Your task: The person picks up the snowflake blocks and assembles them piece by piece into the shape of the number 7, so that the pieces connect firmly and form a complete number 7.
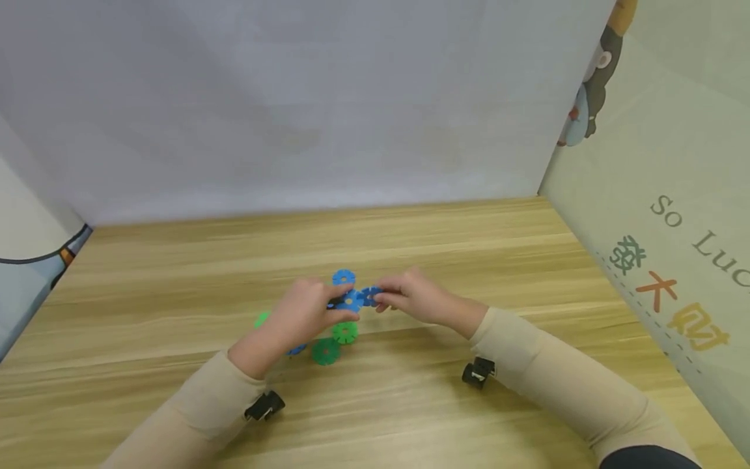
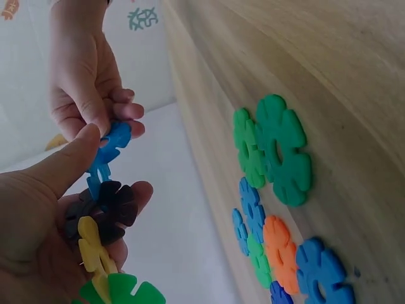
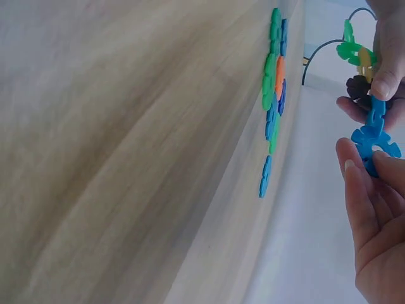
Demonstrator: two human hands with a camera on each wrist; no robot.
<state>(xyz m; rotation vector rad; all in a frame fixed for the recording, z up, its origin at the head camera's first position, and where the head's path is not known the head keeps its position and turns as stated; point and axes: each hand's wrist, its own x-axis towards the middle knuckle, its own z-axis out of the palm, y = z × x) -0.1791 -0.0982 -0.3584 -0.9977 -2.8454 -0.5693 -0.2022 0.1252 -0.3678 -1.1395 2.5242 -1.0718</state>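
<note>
Left hand grips disc chain steady; right hand pinches blue disc, slots aligned; spares on worktop.

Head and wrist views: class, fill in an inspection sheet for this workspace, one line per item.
Surface: wooden table, light grain.
Job's things: chain of snowflake discs held between both hands, blue piece at its end.
Clutter: loose discs lying on the table, green, blue, orange.
Grippers: left hand grips the chain; right hand pinches the blue piece.
Cables: dark cable at the table's far edge.
Surroundings: white backdrop, printed side panels.
</note>
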